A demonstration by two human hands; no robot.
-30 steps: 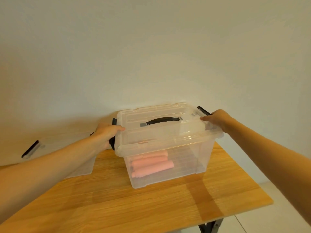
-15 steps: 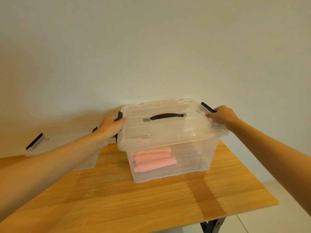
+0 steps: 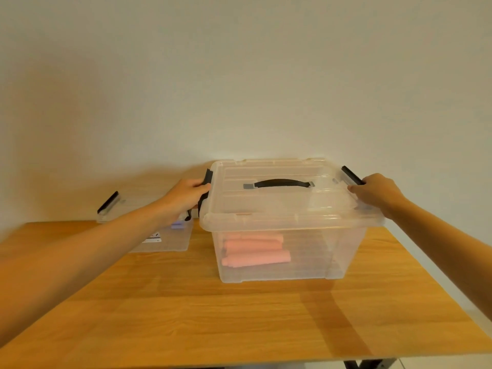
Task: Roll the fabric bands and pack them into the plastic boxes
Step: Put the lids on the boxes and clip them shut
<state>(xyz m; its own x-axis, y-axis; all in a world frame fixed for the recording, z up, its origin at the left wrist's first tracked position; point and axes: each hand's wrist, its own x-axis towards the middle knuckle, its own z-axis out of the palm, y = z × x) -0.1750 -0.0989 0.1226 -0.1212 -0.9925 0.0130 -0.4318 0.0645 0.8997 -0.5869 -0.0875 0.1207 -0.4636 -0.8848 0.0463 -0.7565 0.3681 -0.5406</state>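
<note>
A clear plastic box [image 3: 314, 251] stands on the wooden table [image 3: 213, 315] with its clear lid [image 3: 279, 203] on top; the lid has a black carry handle [image 3: 279, 182]. Three rolled pink fabric bands [image 3: 254, 250] lie inside at the left. My left hand [image 3: 183, 198] grips the black latch [image 3: 207, 179] at the box's left end. My right hand [image 3: 375, 194] holds the black latch [image 3: 351, 174] at the right end, which stands raised.
A second clear plastic box [image 3: 165, 238] with a black latch [image 3: 107, 202] stands behind my left forearm, against the wall. The table's right edge and front edge are close, with floor beyond at the right.
My left hand has curled round the left latch, and my right hand has shifted onto the right latch. The view has dropped, so more table shows.
</note>
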